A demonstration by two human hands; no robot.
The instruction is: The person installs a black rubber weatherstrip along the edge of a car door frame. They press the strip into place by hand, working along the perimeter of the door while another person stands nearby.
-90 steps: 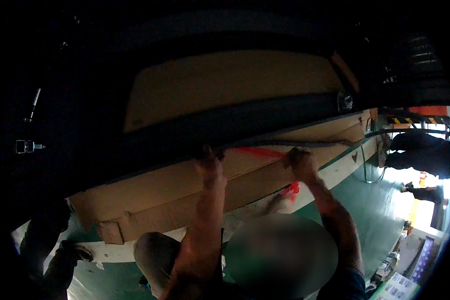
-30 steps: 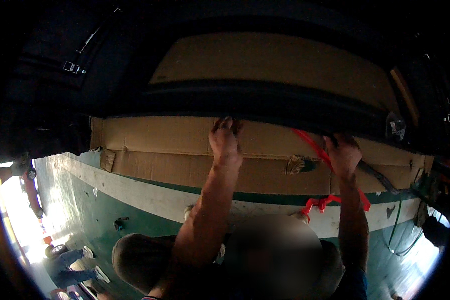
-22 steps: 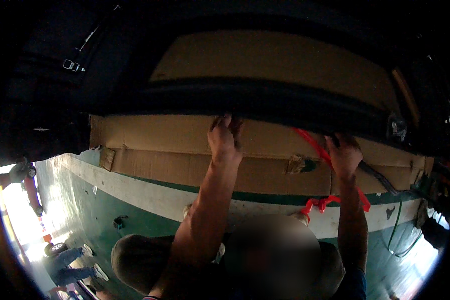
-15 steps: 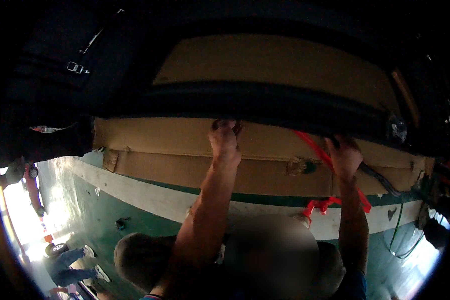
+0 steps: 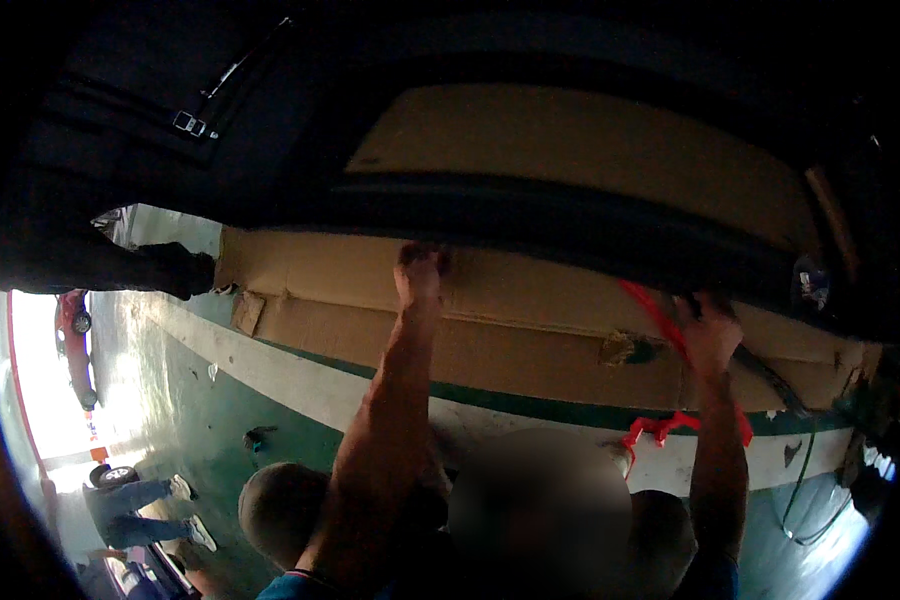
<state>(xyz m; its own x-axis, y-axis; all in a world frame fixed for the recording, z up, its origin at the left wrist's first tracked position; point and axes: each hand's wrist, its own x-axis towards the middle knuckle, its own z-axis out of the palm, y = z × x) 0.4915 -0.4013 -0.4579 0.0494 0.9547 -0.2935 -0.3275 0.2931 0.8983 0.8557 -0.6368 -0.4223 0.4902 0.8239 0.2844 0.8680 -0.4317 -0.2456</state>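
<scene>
— Two hands up, both reaching for the same dark edge. The left hand (image 5: pixel 420 275) is raised against the underside of the black panel (image 5: pixel 570 225), right where it meets the long cardboard sheet (image 5: pixel 490 330). Its fingers look curled over the panel's lower edge, but they sit in shadow, so I cannot tell how tightly.

— And the other one?

— The right hand (image 5: pixel 710 330) is further along that same edge, toward the cardboard's right end. Its fingers are closed around a red strap (image 5: pixel 660 315), which runs up and left under the panel and also hangs down in a loose bunch just below the wrist.

— What worries you there?

— My guess: the loose red tail could snag on the forearm, or on the black cable (image 5: pixel 770 375) lying across the cardboard's right end. And if the left fingers only have a shallow hold, the panel's edge could slip off them.

— Any room to move?

— Little above; the panel fills the whole upper view and presses close to the cardboard's top edge. Below the cardboard's lower edge the green floor (image 5: pixel 220 400), with its white stripe (image 5: pixel 300 375), lies open to the left. The left end of the cardboard has a torn flap hanging off its corner.

— Anyone nearby?

— Someone's legs (image 5: pixel 145 500) show at the far lower left, well apart from both hands.
</scene>
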